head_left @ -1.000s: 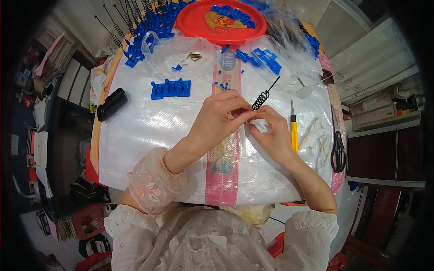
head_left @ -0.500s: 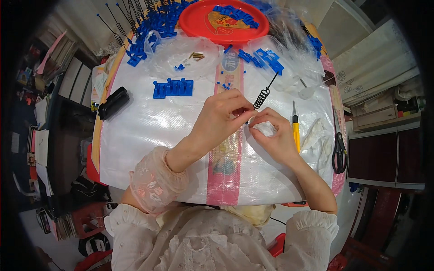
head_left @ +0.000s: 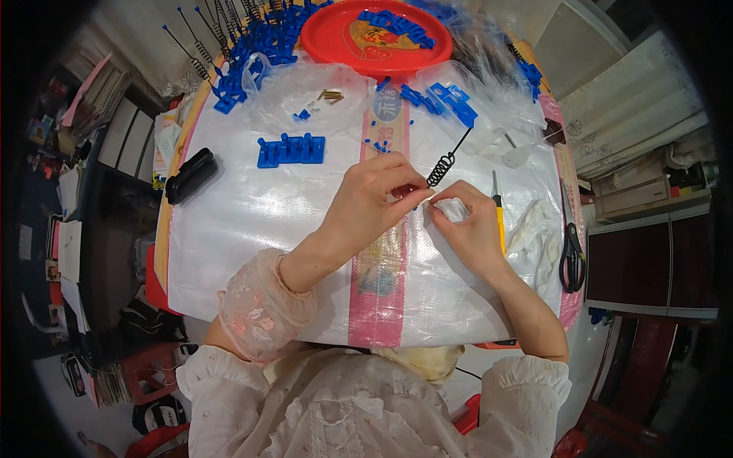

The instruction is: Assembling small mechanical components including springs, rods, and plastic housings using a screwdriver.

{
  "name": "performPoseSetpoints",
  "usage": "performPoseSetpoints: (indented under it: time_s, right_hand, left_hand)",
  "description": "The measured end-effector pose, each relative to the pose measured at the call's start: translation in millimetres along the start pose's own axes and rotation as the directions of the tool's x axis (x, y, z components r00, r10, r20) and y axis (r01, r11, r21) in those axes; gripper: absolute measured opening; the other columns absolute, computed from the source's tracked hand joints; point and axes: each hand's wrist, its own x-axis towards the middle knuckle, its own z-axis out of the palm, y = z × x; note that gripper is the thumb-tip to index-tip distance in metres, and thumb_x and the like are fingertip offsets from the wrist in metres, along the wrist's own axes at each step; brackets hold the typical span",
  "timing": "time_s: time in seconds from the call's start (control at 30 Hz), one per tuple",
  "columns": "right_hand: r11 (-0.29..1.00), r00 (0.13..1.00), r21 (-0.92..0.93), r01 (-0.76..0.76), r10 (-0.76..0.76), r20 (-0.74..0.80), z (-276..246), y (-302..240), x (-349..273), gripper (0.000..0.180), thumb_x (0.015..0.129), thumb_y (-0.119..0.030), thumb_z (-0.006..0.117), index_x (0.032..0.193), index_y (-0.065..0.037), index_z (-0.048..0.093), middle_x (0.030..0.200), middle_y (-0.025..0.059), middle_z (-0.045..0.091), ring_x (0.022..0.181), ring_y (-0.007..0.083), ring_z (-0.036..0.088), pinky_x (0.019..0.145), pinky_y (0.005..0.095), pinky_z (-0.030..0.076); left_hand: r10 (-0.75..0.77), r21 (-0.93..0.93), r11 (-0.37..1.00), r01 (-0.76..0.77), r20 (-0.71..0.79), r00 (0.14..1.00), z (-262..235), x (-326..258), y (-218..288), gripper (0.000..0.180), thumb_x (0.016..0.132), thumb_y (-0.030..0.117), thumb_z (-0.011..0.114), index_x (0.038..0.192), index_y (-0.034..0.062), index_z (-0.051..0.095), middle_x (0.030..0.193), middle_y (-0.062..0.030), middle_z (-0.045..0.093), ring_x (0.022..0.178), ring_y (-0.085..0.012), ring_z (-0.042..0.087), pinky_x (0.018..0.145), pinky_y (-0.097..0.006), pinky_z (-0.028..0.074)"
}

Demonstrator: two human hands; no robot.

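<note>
A black coil spring (head_left: 440, 169) with a thin straight rod slants up and to the right from my fingers. Its upper end reaches the blue plastic pieces (head_left: 455, 103), and I cannot tell whether it touches them. Between thumb and fingers, my left hand (head_left: 379, 191) grips the spring's lower end, where a small blue bit peeks out under the thumb. My right hand (head_left: 469, 227) pinches close beside that end; whatever sits between its fingertips is too small or hidden to name. To its right lies a yellow-handled screwdriver (head_left: 500, 221), partly behind the hand.
Ahead lies a blue block with pegs (head_left: 292, 150). Beyond are a plastic bag with brass-coloured pins (head_left: 330, 96), a red basin (head_left: 321, 46) with blue parts, and a blue pile (head_left: 263, 46) with springs. A black case (head_left: 192, 175) lies left, scissors (head_left: 572, 259) right.
My right hand has shifted slightly right, its fingertips drawing a little away from the left thumb. The left hand keeps hold of the spring almost unmoved.
</note>
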Motion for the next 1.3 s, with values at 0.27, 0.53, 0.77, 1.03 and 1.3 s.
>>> performPoseSetpoints:
  time_s: [0.27, 0.53, 0.77, 1.03, 1.3]
  right_hand:
    - [0.992, 0.999, -0.125, 0.037, -0.035, 0.022, -4.3, -7.8, -2.9, 0.013, 0.077, -0.01, 0.074, 0.089, -0.005, 0.072, 0.094, 0.0077, 0.062, 0.094, 0.028, 0.062, 0.079, 0.038, 0.049]
    - [0.965, 0.953, -0.26, 0.041, -0.116, -0.28, -81.7, -44.2, 9.0, 0.023, 0.077, -0.012, 0.082, 0.095, -0.005, 0.069, 0.09, 0.0013, 0.069, 0.08, 0.0127, 0.062, 0.068, 0.0268, 0.043]
    - [0.982, 0.886, -0.182, -0.054, -0.037, -0.463, -154.5, -49.9, -18.6, 0.02, 0.085, -0.007, 0.074, 0.098, -0.002, 0.06, 0.089, 0.0009, 0.062, 0.081, 0.0073, 0.054, 0.072, 0.0219, 0.042]
    - [0.943, 0.963, -0.278, -0.181, 0.112, -0.247, -127.3, -15.8, -40.1, 0.022, 0.082, -0.007, 0.073, 0.093, 0.0, 0.055, 0.087, 0.0131, 0.061, 0.083, 0.0254, 0.061, 0.077, 0.0343, 0.048]
    - [0.83, 0.977, -0.528, -0.179, 0.086, -0.196, -109.4, 8.8, -44.1, 0.02, 0.08, -0.007, 0.073, 0.092, -0.002, 0.058, 0.086, 0.0147, 0.061, 0.082, 0.0337, 0.061, 0.073, 0.0414, 0.047]
  left_hand:
    - [-0.019, -0.009, 1.0, 0.019, 0.008, 1.0, 0.8, 1.2, 4.3, 0.013, 0.079, 0.002, 0.078, 0.085, -0.0029, 0.069, 0.08, -0.0072, 0.064, 0.066, -0.0133, 0.06, 0.06, -0.026, 0.049]
    - [0.012, 0.019, 1.0, -0.012, 0.0, 1.0, 0.3, 2.3, 3.3, 0.012, 0.082, 0.008, 0.077, 0.087, -0.0008, 0.07, 0.079, -0.0079, 0.064, 0.065, -0.019, 0.064, 0.059, -0.028, 0.051]
    - [0.015, 0.013, 1.0, -0.015, 0.007, 1.0, 0.7, 2.7, 5.6, 0.012, 0.081, 0.006, 0.077, 0.087, -0.0022, 0.07, 0.08, -0.0077, 0.064, 0.065, -0.0174, 0.062, 0.059, -0.028, 0.05]
    - [-0.002, 0.025, 1.0, 0.002, 0.001, 1.0, -1.3, 0.8, 5.0, 0.012, 0.078, 0.001, 0.078, 0.085, -0.0043, 0.069, 0.08, -0.0073, 0.064, 0.065, -0.0126, 0.058, 0.06, -0.026, 0.047]
    - [0.006, 0.015, 1.0, -0.006, 0.004, 1.0, -1.3, 1.4, 4.7, 0.012, 0.078, 0.001, 0.078, 0.085, -0.0044, 0.069, 0.082, -0.0076, 0.064, 0.066, -0.0126, 0.058, 0.06, -0.025, 0.047]
